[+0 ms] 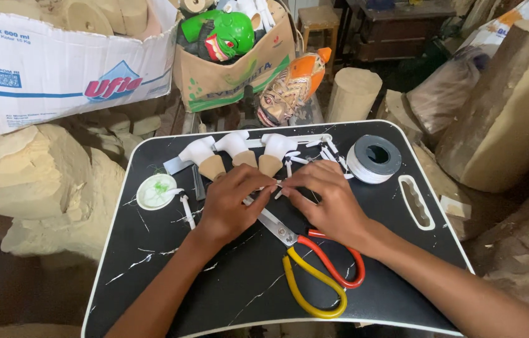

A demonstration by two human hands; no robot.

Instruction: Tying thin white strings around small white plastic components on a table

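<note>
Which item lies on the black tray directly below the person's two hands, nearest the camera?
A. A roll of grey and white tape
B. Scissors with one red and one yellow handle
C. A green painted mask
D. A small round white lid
B: the scissors lie on the tray under the left hand and right hand, red and yellow loops pointing toward the camera.

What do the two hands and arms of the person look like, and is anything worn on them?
The left hand and the right hand are both bare: no gloves, and no rings, watch or bracelet that can be seen. Both forearms are uncovered too, with no sleeve in view up to the lower edge of the picture. No marks or bandages show on them.
</note>
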